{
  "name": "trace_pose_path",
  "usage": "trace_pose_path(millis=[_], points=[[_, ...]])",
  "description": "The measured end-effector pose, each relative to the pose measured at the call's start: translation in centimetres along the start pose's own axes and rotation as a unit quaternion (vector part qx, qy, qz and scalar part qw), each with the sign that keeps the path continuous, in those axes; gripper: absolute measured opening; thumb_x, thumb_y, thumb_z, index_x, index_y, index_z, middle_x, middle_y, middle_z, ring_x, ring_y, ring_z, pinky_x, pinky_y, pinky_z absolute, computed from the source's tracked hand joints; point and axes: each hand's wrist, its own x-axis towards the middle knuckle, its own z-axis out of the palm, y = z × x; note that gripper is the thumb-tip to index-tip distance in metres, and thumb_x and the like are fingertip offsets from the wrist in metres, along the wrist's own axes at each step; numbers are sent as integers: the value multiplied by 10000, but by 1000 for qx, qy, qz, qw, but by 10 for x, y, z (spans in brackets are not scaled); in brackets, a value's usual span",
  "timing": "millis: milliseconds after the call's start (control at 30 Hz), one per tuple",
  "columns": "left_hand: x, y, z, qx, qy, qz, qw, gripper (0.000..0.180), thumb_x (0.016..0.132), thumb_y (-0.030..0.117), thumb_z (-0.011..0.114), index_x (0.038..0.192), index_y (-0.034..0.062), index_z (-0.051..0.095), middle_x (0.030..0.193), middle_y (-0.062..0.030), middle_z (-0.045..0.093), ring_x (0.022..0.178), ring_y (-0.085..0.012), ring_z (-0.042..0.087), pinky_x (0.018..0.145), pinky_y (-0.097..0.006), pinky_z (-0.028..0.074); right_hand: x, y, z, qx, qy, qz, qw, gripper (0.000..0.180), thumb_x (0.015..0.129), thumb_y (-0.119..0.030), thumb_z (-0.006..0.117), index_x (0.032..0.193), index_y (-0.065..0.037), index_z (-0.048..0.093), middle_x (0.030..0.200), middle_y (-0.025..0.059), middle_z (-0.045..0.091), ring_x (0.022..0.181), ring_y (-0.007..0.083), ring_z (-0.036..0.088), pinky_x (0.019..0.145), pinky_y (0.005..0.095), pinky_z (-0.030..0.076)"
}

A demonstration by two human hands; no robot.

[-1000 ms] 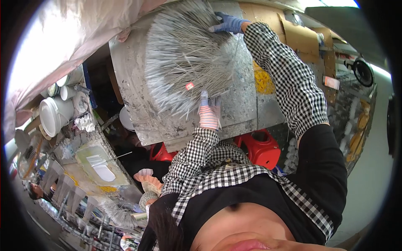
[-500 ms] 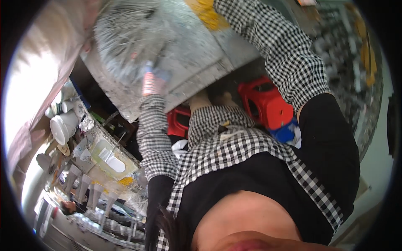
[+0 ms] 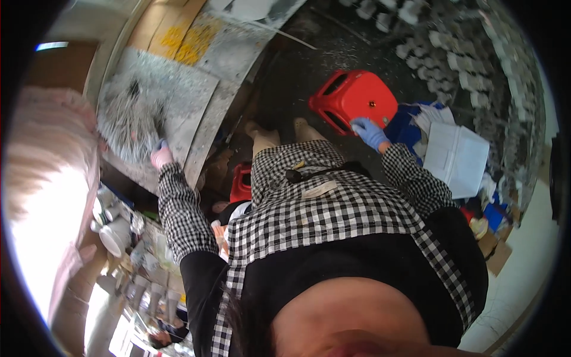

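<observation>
Red plastic stool, square top (image 3: 357,98): tipped on its side on the dark floor, top face toward the camera, small hole at centre, open underside at left; blue-gloved fingers on lower right edge. Fanned bundle of thin grey metal rods (image 3: 128,122): flat on the grey slab of the desk, near edge touched by pink-gloved fingers.

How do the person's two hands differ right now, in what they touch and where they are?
The left hand rests at the edge of a pile of thin grey rods on the grey worktop; the right hand touches a red plastic stool down on the floor. The left hand's glove looks pinkish with a blue fingertip; the right hand's glove is blue all over. Both come out of checked sleeves.
</observation>
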Motion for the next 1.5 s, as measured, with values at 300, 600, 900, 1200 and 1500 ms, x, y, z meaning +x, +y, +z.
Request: trace_pose_path(millis=[300, 600, 900, 1200, 1500], points=[[-8, 18, 14, -118, 34, 156, 980, 262, 854, 257, 583, 1021, 86, 691, 1010, -117, 691, 957, -244, 650, 868, -335, 472, -86, 58, 65, 235, 119, 60, 963, 259, 879, -181, 614, 1086, -27, 640, 968, 89, 665, 868, 157, 637, 771, 291, 516], [-93, 49, 79, 82, -195, 152, 965, 331, 812, 332, 632, 1040, 96, 679, 968, -173, 681, 947, -295, 655, 835, -389, 499, -127, 41, 117, 77, 130, 74, 986, 287, 855, -225, 616, 1063, -30, 651, 1044, 141, 663, 962, 241, 637, 854, 333, 482], [-136, 143, 157, -194, -547, 118, 806, 178, 852, 183, 646, 978, 57, 663, 762, 1, 615, 630, -88, 548, 542, -246, 443, -153, 40, 135, 97, 256, 188, 943, 348, 828, -334, 563, 1062, -97, 662, 1058, 144, 654, 996, 326, 610, 877, 398, 473], [-248, 286, 164, -41, -593, 289, 750, 98, 851, 119, 597, 917, 66, 647, 740, -21, 619, 592, -135, 576, 505, -280, 460, -264, 112, 189, 244, 364, 315, 842, 392, 839, -345, 547, 1127, -98, 646, 1124, 141, 643, 1041, 319, 598, 912, 409, 460], [-336, 367, 195, 69, -704, 343, 618, 171, 852, 121, 636, 1013, 67, 619, 776, -39, 621, 601, -139, 578, 495, -266, 461, -374, 108, 224, 347, 373, 375, 774, 406, 859, -367, 525, 1134, -93, 643, 1120, 129, 650, 1037, 318, 601, 902, 410, 462]])
